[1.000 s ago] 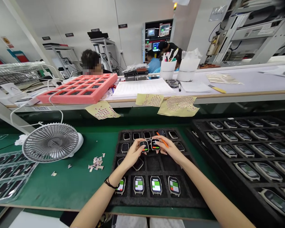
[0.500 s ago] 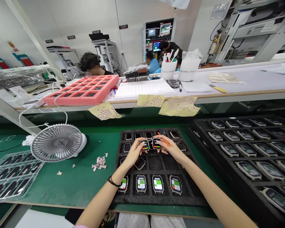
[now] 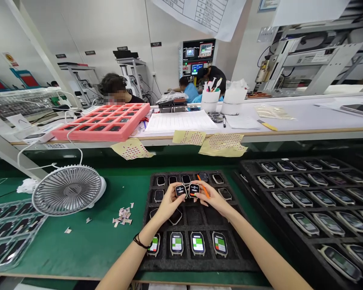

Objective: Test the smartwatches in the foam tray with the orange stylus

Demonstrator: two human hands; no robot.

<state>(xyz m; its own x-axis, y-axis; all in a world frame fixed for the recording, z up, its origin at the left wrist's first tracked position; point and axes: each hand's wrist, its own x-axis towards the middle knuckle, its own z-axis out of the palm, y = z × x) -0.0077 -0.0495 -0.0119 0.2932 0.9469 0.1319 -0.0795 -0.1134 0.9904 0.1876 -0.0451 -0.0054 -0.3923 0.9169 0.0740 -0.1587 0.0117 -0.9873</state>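
Note:
Above a black foam tray [image 3: 193,265], my left hand [image 3: 169,202] grips a smartwatch [image 3: 180,191] whose lit screen is dark with white text. My right hand [image 3: 215,198] holds a second smartwatch [image 3: 194,189] beside it, its thumb over the lower screen, where a strip of orange and green shows. A thin orange stick [image 3: 203,186] also sits in the right hand's fingers. In the tray's near row lie watches with lit green and white screens, such as one watch [image 3: 197,243]. Watches in the farther rows have dark screens.
A larger black tray of watches [image 3: 302,201] stands at the right. Left are a white fan [image 3: 69,191], a pile of small tabs [image 3: 122,216] and a clear plastic tray [image 3: 15,233]. A pink foam tray [image 3: 103,123] rests on the shelf. Several people sit or stand beyond.
The view has tilted up, so the bench appears lower. On the left watch, the coloured strip has given way to a dark screen with text. My right thumb now lies over its watch's screen.

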